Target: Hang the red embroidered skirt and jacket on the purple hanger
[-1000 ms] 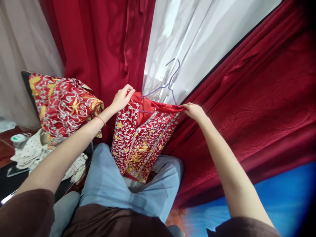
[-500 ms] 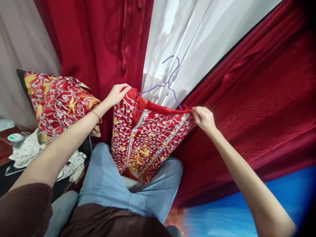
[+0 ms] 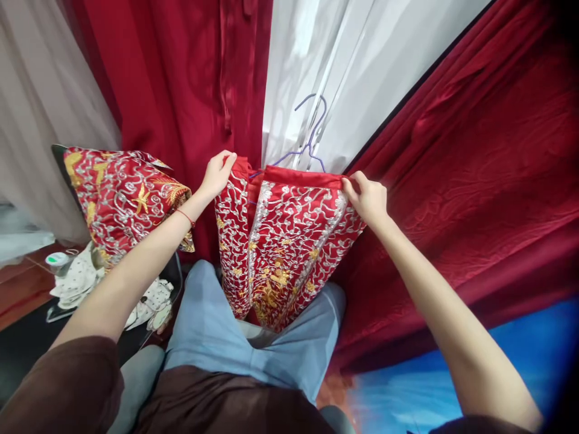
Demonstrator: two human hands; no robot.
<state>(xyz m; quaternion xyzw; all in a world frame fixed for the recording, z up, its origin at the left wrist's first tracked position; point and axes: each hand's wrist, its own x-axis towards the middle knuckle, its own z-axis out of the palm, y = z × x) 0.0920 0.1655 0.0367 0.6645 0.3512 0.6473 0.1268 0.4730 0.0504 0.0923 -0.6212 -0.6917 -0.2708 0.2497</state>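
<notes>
Head view: a red fabric garment covered in silver and gold embroidery (image 3: 294,241), edged along the top with a plain red band, hangs spread between both hands, its lower end between the knees of light blue trousers (image 3: 199,319). The left hand (image 3: 219,173), a thin red bracelet (image 3: 187,219) on its wrist, pinches the band's left end between thumb and fingers. The right hand (image 3: 368,196) grips the band's right side, thumb in front and fingers curled. A purple wire hanger (image 3: 309,144) rises above the band, its hook bare and its lower part hidden by the garment. Beyond the left forearm lies a second red embroidered piece (image 3: 129,205), near white dark-specked cloth (image 3: 79,278). Deep red curtains (image 3: 461,199) hang to the right.
</notes>
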